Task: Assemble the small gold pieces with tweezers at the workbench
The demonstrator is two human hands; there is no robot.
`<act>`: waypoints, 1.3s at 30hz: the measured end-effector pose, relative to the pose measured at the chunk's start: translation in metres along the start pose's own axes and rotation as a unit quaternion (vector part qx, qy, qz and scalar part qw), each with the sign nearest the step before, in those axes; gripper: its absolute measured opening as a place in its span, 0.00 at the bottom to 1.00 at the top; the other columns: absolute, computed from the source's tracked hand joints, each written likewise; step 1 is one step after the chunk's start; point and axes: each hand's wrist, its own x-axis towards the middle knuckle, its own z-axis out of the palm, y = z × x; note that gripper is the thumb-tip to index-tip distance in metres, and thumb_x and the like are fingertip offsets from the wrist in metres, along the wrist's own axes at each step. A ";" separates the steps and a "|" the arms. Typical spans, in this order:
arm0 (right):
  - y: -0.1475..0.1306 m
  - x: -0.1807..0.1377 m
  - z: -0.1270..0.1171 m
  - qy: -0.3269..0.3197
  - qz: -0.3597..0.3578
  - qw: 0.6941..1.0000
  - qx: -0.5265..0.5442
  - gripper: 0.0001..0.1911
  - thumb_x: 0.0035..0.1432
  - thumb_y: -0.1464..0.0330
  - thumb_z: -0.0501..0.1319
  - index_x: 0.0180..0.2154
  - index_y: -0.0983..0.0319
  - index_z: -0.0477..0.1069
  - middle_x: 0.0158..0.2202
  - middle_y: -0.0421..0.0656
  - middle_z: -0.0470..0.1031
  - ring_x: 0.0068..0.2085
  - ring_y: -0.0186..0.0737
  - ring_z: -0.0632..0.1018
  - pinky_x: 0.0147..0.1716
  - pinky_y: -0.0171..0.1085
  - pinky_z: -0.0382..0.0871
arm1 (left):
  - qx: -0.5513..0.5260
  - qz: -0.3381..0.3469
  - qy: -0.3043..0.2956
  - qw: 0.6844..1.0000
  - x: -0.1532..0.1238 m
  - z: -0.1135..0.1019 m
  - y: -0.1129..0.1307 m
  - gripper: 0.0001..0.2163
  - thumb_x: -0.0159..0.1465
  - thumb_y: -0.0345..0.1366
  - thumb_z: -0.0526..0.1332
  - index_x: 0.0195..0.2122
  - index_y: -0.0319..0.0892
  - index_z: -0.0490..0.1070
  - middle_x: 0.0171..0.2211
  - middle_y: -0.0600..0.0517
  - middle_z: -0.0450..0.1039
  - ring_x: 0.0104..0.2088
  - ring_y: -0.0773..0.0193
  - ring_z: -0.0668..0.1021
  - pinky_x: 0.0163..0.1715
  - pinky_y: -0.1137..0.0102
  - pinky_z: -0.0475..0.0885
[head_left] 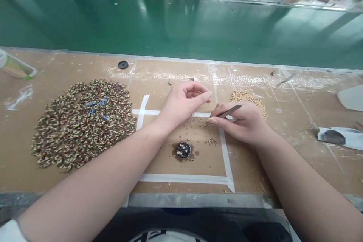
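Note:
My right hand [242, 121] is closed around dark metal tweezers [231, 112], their tips pointing left over the taped square. To its left, my left hand [188, 100] hovers with thumb and fingers pinched together; whatever is in the pinch is too small or hidden to name. Below both hands sits a small round black dish [183, 150] with dark liquid and a few pale bits in it. Behind my right hand lies a pile of small tan beads [246, 98], partly covered by the hand. Left of my left arm spreads a large heap of small dark-and-cream curled pieces [85, 128].
White tape [187, 178] marks a square on the brown table. Small blue bits [102, 101] lie on the heap. A black round lid [123, 64] rests behind it. A clear container [17, 66] lies far left, a white packet [340, 138] right. Beyond runs a green belt [170, 22].

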 end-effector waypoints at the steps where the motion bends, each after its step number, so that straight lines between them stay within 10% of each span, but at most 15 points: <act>1: 0.000 0.000 0.001 -0.002 -0.002 1.000 -0.002 0.09 0.68 0.67 0.69 0.33 0.61 0.78 0.30 0.38 0.82 0.27 0.29 0.78 0.29 0.31 0.71 | -0.003 0.004 -0.002 1.000 0.000 0.000 0.000 0.08 0.65 0.39 0.71 0.37 0.40 0.80 0.33 0.49 0.84 0.27 0.71 0.78 0.27 0.75 0.68; 11: -0.004 0.003 -0.005 0.091 0.009 0.995 0.040 0.08 0.68 0.71 0.67 0.33 0.60 0.77 0.28 0.37 0.78 0.26 0.29 0.74 0.29 0.33 0.68 | -0.028 -0.022 -0.032 0.999 -0.001 -0.001 0.002 0.12 0.68 0.45 0.69 0.36 0.41 0.78 0.35 0.50 0.83 0.16 0.77 0.67 0.18 0.74 0.62; 25: -0.003 0.001 -0.002 -0.001 0.005 1.000 0.014 0.11 0.69 0.66 0.67 0.32 0.60 0.77 0.27 0.37 0.78 0.25 0.29 0.74 0.27 0.33 0.68 | -0.014 -0.040 -0.025 0.999 -0.001 -0.001 0.005 0.12 0.67 0.44 0.68 0.34 0.41 0.77 0.34 0.49 0.83 0.17 0.76 0.65 0.18 0.74 0.59; 39: -0.010 0.008 -0.006 0.223 -0.042 0.972 0.059 0.07 0.69 0.69 0.65 0.35 0.58 0.78 0.29 0.41 0.79 0.27 0.35 0.76 0.28 0.37 0.70 | 0.014 -0.112 -0.155 0.981 -0.003 -0.007 0.011 0.18 0.67 0.54 0.68 0.35 0.42 0.78 0.35 0.48 0.84 0.16 0.76 0.61 0.16 0.74 0.53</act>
